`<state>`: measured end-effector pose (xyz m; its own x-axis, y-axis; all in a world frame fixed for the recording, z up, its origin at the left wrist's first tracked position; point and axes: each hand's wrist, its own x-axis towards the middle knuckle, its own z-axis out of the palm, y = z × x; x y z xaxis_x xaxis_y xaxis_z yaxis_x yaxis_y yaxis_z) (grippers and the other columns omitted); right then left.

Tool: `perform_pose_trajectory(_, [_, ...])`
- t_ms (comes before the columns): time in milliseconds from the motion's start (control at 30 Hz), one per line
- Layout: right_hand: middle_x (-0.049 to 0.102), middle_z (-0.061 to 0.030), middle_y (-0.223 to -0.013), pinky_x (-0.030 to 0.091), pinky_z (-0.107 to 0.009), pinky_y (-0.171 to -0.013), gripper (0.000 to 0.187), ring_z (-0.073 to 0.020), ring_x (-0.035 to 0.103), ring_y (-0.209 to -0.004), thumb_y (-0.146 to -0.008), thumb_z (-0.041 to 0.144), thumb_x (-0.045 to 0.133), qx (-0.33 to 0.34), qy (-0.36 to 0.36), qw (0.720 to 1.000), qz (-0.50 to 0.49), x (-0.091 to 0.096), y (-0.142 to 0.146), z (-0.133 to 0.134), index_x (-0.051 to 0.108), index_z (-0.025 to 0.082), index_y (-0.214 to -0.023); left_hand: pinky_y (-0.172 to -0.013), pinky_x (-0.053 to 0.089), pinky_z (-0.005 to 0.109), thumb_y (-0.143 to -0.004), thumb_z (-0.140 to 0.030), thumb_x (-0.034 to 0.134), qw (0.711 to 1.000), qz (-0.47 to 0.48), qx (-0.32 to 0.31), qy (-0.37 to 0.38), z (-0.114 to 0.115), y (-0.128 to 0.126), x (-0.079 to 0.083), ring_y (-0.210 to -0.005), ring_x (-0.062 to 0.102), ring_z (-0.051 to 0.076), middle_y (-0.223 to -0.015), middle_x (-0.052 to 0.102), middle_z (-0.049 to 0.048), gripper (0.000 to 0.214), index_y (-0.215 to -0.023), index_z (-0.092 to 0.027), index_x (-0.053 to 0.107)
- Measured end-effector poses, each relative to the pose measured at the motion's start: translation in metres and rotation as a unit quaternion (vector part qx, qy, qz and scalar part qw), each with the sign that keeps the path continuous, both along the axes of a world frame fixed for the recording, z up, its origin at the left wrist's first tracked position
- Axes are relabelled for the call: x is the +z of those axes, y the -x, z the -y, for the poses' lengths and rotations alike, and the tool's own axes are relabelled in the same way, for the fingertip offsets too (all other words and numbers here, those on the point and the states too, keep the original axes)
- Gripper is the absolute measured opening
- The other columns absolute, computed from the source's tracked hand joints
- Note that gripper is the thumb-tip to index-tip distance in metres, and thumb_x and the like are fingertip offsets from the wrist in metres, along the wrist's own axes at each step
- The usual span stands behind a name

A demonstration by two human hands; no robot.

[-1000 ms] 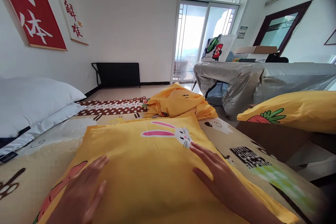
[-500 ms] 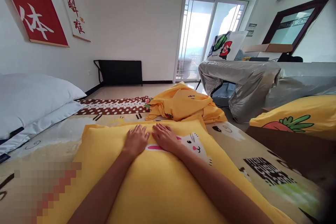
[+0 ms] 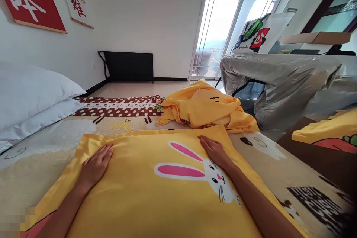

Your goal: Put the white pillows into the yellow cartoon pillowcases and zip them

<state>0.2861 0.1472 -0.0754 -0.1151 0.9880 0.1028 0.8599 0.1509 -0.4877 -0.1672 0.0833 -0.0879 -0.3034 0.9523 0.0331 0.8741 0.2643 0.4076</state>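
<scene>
A yellow pillow (image 3: 145, 197) with a white rabbit print lies flat on the bed in front of me. My left hand (image 3: 96, 165) rests palm down near its far left corner, fingers stretched out. On the far right part, beside the rabbit's head and ears, my right hand (image 3: 214, 151) lies flat with its fingers extended. Both hands touch the pillow's cover and hold nothing. Just beyond the pillow's far edge is a crumpled yellow cloth (image 3: 203, 104).
White pillows (image 3: 36, 96) lie at the left on the patterned blanket (image 3: 41, 160). To the right stands a brown box (image 3: 315, 160) with a yellow carrot-print fabric (image 3: 329, 130) on it. A table under silvery plastic (image 3: 290, 93) is behind. A black panel (image 3: 129, 66) leans at the far wall.
My hands have slid apart from the pillow's middle, the left toward its left side and the right toward its right, uncovering the rabbit's ears. The view has shifted slightly.
</scene>
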Motion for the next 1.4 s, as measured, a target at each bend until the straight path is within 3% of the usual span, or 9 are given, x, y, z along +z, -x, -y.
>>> perform_pose_trajectory(667, [0.052,-0.0039,-0.14,0.027,-0.042,-0.113,0.056,-0.0228,0.043,-0.134,-0.095,0.051,0.02,0.014,0.003,1.0,-0.012,0.002,-0.003,-0.001,0.06,0.023,-0.124,-0.118,0.022,0.043,-0.089,-0.05,0.019,1.0,0.02,-0.003,0.0,0.0,-0.004,0.007,-0.141,0.031,0.022,-0.147,0.042,0.0056,0.066,-0.139,-0.016,0.047])
perform_pose_trajectory(933, [0.055,-0.0046,-0.137,0.028,-0.041,-0.112,0.055,-0.0223,0.044,-0.132,-0.095,0.049,0.024,0.008,-0.004,1.0,-0.026,0.005,-0.001,0.001,0.061,0.021,-0.124,-0.116,0.026,0.045,-0.09,-0.051,0.022,0.999,0.012,-0.006,-0.029,-0.002,0.001,-0.001,-0.139,0.035,0.023,-0.145,0.046,0.0049,0.062,-0.136,-0.02,0.051])
perform_pose_trajectory(1200, [0.054,-0.004,-0.138,0.028,-0.041,-0.112,0.056,-0.0226,0.044,-0.133,-0.094,0.051,0.024,0.007,0.005,1.0,-0.026,0.005,-0.002,0.0,0.061,0.021,-0.125,-0.115,0.029,0.044,-0.089,-0.05,0.022,1.0,0.019,0.003,-0.014,0.001,-0.003,0.006,-0.137,0.037,0.024,-0.145,0.045,0.0049,0.064,-0.135,-0.018,0.052])
perform_pose_trajectory(1400, [0.054,-0.0039,-0.138,0.027,-0.042,-0.113,0.055,-0.0224,0.044,-0.132,-0.095,0.05,0.024,0.012,0.0,1.0,-0.023,0.009,0.0,0.003,0.061,0.022,-0.124,-0.115,0.03,0.043,-0.09,-0.05,0.024,0.999,0.014,0.0,-0.035,-0.003,0.002,-0.001,-0.137,0.038,0.024,-0.143,0.048,0.0036,0.061,-0.134,-0.02,0.053])
